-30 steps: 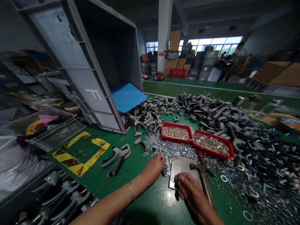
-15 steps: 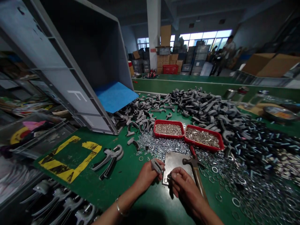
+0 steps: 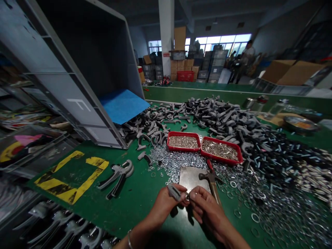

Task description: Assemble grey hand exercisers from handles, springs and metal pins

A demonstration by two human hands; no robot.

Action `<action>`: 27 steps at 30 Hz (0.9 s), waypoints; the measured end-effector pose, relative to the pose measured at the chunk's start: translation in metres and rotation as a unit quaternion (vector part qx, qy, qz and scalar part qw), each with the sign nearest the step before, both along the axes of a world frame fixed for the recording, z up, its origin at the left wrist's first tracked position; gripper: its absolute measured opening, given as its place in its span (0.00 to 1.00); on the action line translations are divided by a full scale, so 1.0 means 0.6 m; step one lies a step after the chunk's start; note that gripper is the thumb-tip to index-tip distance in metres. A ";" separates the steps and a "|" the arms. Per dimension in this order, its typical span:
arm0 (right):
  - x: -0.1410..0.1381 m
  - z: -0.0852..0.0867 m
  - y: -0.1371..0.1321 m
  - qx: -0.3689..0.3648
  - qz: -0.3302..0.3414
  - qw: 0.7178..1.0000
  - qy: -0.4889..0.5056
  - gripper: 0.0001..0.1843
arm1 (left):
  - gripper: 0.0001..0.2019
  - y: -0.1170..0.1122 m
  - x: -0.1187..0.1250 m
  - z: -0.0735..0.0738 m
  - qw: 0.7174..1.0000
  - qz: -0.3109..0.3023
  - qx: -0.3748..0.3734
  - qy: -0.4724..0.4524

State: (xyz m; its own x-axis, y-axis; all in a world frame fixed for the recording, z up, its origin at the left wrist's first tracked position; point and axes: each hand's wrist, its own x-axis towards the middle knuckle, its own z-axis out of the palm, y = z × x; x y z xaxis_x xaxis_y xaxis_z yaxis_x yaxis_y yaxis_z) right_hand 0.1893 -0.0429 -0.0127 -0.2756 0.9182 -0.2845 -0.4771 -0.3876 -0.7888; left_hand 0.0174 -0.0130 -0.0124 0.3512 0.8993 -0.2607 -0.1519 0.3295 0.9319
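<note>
My left hand [image 3: 164,204] is closed around a grey handle piece [image 3: 174,192], whose end sticks up between thumb and fingers. Facing it, my right hand [image 3: 209,211] pinches a small shiny metal ring [image 3: 187,196] at its fingertips. The fingertips of both hands meet at this ring, partly hiding it. Under and behind the hands lies a flat metal plate [image 3: 190,175]. A claw hammer [image 3: 213,185] rests across the plate's right side, its handle end partly behind my right hand.
Two red trays [image 3: 183,149] of small metal parts stand beyond the plate amid loose nuts and rings [image 3: 259,204]. Grey handle pieces [image 3: 220,116] are heaped behind. An assembled clamp [image 3: 118,178] lies left, near a tipped grey crate [image 3: 103,133]. Black parts [image 3: 280,152] pile up right.
My hands have come together, bringing the grey handle piece and the small ring close to each other. The whole view has shifted slightly left.
</note>
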 end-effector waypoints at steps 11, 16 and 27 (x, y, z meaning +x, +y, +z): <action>0.013 0.006 -0.003 -0.086 0.030 0.994 0.052 0.13 | 0.15 -0.005 -0.011 -0.008 0.998 -0.025 0.051 -0.001; 0.045 0.019 0.010 0.089 -0.004 0.968 -0.235 0.13 | 0.25 0.011 -0.039 -0.005 0.975 -0.080 0.131 0.161; 0.034 0.033 0.008 0.039 -0.140 0.967 -0.211 0.20 | 0.21 0.037 0.057 -0.010 0.996 0.026 0.055 0.069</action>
State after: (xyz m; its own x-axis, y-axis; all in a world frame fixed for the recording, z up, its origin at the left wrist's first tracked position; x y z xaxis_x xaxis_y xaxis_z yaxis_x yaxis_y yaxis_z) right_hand 0.2097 -0.0383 0.0069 0.1119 0.9633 -0.2440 -0.1846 -0.2211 -0.9576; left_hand 0.0516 0.0090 -0.0182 0.2712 0.9411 -0.2019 -0.0332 0.2188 0.9752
